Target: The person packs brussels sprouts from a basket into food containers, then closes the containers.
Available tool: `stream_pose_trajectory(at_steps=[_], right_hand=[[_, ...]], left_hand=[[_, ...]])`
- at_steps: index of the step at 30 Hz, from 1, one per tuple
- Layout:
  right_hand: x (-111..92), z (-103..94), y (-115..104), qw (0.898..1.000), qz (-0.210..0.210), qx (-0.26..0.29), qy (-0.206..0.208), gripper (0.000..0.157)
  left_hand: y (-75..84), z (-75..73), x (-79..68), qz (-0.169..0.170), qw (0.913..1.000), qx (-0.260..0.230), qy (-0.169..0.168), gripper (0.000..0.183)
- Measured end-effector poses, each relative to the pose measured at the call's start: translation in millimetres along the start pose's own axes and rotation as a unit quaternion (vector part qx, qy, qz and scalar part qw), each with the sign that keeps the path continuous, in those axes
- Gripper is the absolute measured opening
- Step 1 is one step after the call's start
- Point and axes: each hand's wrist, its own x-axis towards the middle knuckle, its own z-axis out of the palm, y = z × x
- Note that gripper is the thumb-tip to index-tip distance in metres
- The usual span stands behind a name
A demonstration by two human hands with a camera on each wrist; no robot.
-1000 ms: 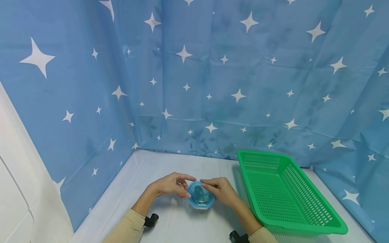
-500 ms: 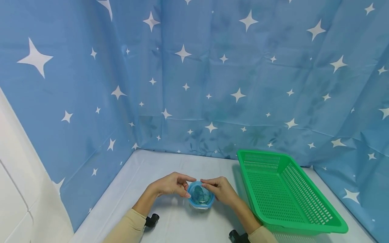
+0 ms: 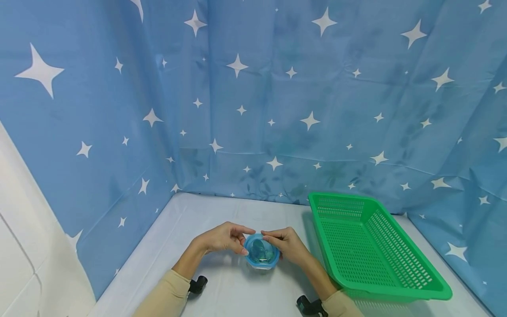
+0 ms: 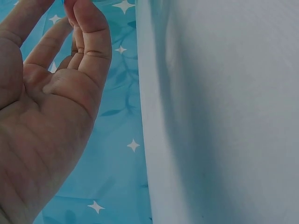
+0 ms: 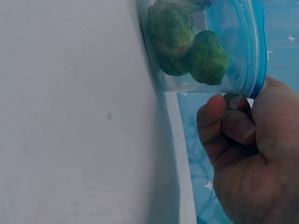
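Note:
A small clear plastic food container (image 5: 187, 86) with a translucent blue lid (image 3: 256, 252) stands on the white table between both hands. Several Brussels sprouts (image 5: 210, 58) show through its wall in the right wrist view. My left hand (image 3: 224, 238) holds the left side of the lid's rim between thumb and forefinger. With its thumb on the lid and its fingers at the far right edge, my right hand (image 3: 292, 246) grips the other side. In the left wrist view the left hand (image 4: 56, 107) shows its palm, while the container is almost wholly out of frame.
A green perforated plastic basket (image 3: 372, 246) stands to the right on the white table (image 3: 222, 295), close to the right forearm. A blue curtain with white stars (image 3: 253, 97) hangs behind the table and along its left side.
The head view has tilted slightly, so the whole scene sits a little higher. Both hands keep their hold on the lidded container, with only slight finger movement.

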Motion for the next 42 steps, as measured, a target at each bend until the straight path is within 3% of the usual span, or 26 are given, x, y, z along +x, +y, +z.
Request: stream_pose_trajectory(at_steps=[16, 20, 25, 42], right_hand=[[2.2, 3.4, 9.3, 0.999, -0.018, 0.025, 0.016, 0.025], [1.4, 5.3, 13.7, 0.997, 0.019, 0.070, 0.010, 0.032], [-0.9, 3.1, 13.2, 0.985, 0.091, 0.144, -0.011, 0.043], [-0.1, 5.3, 10.3, 0.982, 0.106, 0.154, 0.016, 0.037]], left_hand=[[-1.0, 0.6, 1.0, 0.001, 1.0000, 0.002, 0.008, 0.070], [-4.6, 1.1, 0.9, 0.000, 1.0000, -0.003, 0.004, 0.070], [-4.8, 1.6, 0.5, 0.002, 1.0000, -0.001, 0.000, 0.070], [2.5, 1.0, 0.8, -0.011, 0.9999, 0.009, 0.005, 0.069]])
